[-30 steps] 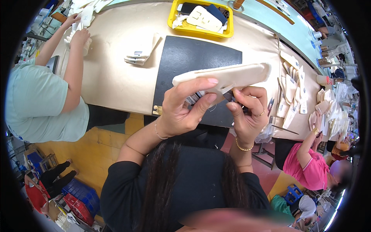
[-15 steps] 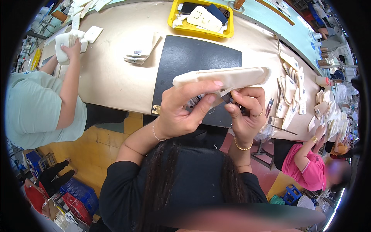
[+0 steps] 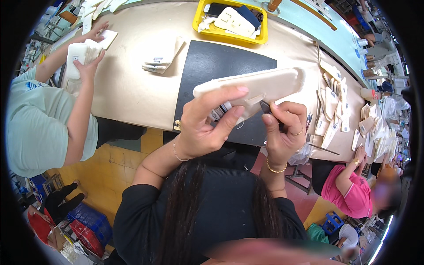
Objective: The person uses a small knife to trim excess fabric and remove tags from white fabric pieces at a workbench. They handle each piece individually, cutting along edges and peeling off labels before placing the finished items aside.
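My left hand grips a long cream padded fabric piece with rounded ends, held up over the dark board. A white label with dark print shows behind its fingers, and a loose thread hangs below. My right hand is closed around a small dark pointed tool, mostly hidden by the fingers. The tool's tip touches a narrow cream flap on the near side of the piece, next to my left thumb.
A black board lies on the paper-covered table. Beyond it stands a yellow tray of odds and ends. Cream pieces are stacked to the left, with a loose pile at right. Co-workers sit at both sides.
The padded piece has tilted, showing more of its near face. My right hand has shifted slightly, bringing the dark tool into clearer view. The left co-worker reaches farther across the table.
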### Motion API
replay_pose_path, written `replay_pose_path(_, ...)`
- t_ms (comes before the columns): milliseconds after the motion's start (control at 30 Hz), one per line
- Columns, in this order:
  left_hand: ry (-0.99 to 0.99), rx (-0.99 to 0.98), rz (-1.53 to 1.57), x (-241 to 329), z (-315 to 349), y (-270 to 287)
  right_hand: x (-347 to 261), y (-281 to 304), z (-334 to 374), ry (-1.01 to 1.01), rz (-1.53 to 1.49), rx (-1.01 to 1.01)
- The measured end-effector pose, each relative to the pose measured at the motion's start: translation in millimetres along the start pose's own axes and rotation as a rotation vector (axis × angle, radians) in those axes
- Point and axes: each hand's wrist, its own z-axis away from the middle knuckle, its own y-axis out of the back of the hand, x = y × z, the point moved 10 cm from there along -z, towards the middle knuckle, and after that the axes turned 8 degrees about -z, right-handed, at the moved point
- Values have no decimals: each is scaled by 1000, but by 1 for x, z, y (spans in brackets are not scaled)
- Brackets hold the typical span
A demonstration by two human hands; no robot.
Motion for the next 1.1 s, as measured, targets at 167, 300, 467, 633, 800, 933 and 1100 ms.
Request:
replay_pose_path(167,275,-5,265,-29,3,0,16,20,3,-68,-25,92)
replay_pose_path(300,359,9,520,-41,0,-8,21,24,8,-88,-111,111)
replay_pose_path(467,417,-16,547,-44,2,-10,27,11,5,-109,-154,66)
replay_pose_path(633,359,-35,461,-36,2,-11,25,2,-2,-94,-156,30)
replay_pose_path(800,352,-38,463,-36,2,-11,18,0,-8,-20,-51,8)
replay_pose_path(933,368,-15,514,-39,0,-11,22,2,-6,-29,-99,33)
replay_pose_path(1100,390,18,543,-40,0,-9,32,10,-2,-116,-166,104)
